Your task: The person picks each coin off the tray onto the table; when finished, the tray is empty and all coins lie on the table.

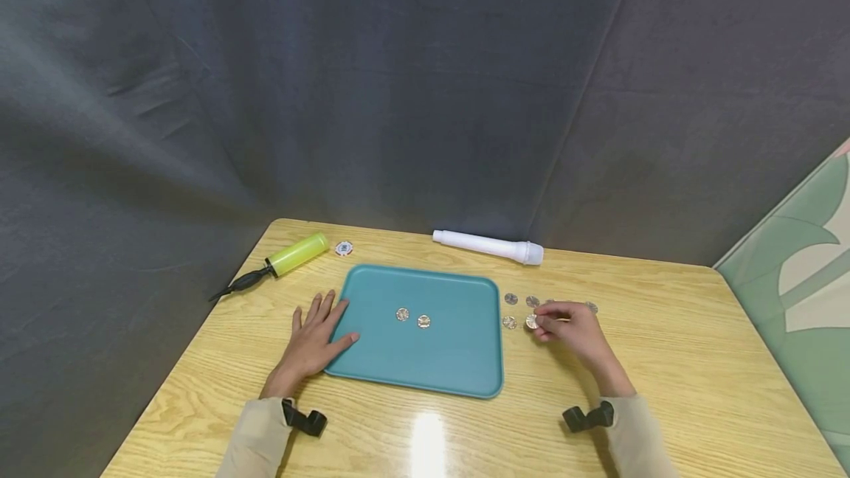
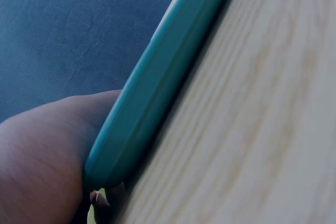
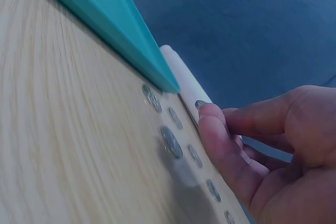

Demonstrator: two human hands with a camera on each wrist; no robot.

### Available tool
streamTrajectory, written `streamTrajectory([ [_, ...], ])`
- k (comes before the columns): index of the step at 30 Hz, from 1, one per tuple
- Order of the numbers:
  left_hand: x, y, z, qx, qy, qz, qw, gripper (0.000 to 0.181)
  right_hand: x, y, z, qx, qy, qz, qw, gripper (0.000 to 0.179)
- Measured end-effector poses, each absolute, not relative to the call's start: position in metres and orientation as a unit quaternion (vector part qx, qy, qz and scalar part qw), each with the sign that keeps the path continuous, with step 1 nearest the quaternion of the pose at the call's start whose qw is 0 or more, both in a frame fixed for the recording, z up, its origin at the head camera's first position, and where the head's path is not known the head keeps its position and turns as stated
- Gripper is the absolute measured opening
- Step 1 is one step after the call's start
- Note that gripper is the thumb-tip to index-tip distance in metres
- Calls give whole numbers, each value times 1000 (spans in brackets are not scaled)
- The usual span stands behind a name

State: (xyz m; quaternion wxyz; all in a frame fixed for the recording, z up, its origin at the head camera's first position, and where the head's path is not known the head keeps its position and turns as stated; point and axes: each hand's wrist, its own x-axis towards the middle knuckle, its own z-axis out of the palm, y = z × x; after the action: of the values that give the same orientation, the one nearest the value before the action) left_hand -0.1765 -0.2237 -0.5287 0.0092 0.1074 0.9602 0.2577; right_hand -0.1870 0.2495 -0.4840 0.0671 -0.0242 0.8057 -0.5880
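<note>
Off tray's right edge (image 1: pixel 501 345), right hand (image 1: pixel 576 331) pinching disc (image 3: pixel 200 104), partly hidden, probably light, stiff, slippery; best held by rim. Left hand (image 1: pixel 315 341) resting spread over left edge.

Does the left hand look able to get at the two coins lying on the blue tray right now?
Probably yes: the left hand rests across the left edge of the tray, with only bare surface between it and the coins.
</note>
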Motion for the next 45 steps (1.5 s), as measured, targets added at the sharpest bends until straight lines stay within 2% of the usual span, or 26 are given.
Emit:
streamTrajectory([
  [27,-174,-222,-527,109,959,260,-3,75,-180,283,-497,35,820,-564,92,31],
  [45,-174,-223,-527,109,958,264,1,76,-180,272,-493,5,911,-412,8,16],
])
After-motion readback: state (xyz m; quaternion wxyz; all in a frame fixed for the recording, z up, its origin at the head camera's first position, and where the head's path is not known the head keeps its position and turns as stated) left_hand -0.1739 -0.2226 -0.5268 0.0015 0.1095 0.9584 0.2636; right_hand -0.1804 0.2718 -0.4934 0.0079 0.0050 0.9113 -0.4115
